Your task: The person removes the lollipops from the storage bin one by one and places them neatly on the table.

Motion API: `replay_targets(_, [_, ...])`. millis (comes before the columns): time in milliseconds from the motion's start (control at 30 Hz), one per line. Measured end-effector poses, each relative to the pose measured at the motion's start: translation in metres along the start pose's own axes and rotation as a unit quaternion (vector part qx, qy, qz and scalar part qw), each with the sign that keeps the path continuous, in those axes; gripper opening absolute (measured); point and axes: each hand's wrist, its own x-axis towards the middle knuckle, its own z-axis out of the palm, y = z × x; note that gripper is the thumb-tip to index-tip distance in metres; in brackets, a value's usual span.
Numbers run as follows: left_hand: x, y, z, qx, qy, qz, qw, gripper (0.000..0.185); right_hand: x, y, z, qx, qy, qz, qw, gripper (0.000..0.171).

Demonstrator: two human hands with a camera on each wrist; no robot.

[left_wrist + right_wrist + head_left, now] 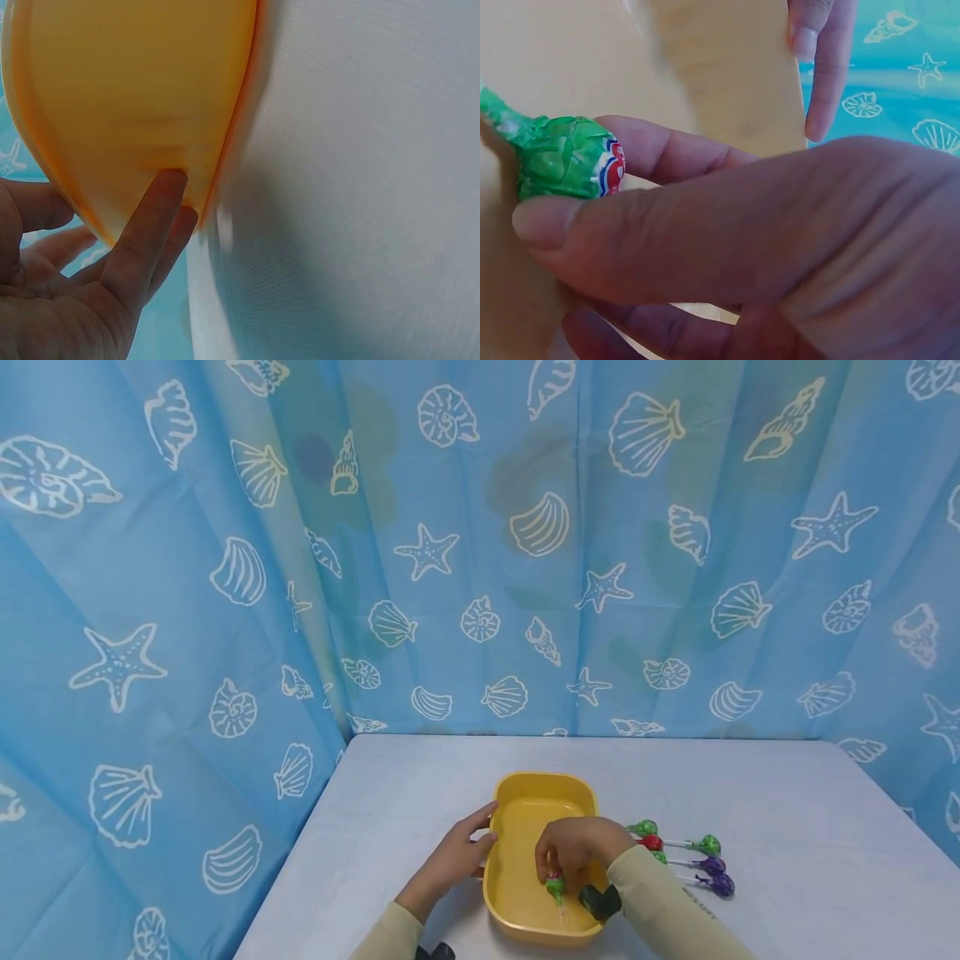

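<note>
My right hand (573, 852) pinches a green lollipop (556, 887) inside the yellow tray (525, 802) near the table's front edge; my left hand (457, 856), fingers straight, steadies its rim. Next I'd let go.

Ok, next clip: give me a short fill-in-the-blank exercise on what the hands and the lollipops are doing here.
1. The right hand pinches a lollipop wrapped in ____.
2. That lollipop is held over the inside of the ____ tray.
3. The left hand touches the tray's ____ side with straight fingers.
4. The other lollipops lie on the table to the ____ of the tray.

Missing words: green; yellow; left; right
</note>
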Motion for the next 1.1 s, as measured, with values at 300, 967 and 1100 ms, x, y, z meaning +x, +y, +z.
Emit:
replay_targets(300, [0.000,0.001,-0.001,0.001,0.002,0.002,1.0000,0.055,0.005,0.005,-0.003,0.013,-0.011,-0.034,0.999,0.031])
replay_targets(967, [0.002,0.002,0.000,0.001,0.000,-0.006,1.0000,0.055,0.000,0.005,-0.010,0.007,0.025,-0.127,0.992,0.023])
replay_targets(1100, [0.000,0.002,0.000,0.001,0.002,-0.011,0.9999,0.055,-0.003,0.008,-0.013,0.016,0.036,-0.148,0.988,0.023])
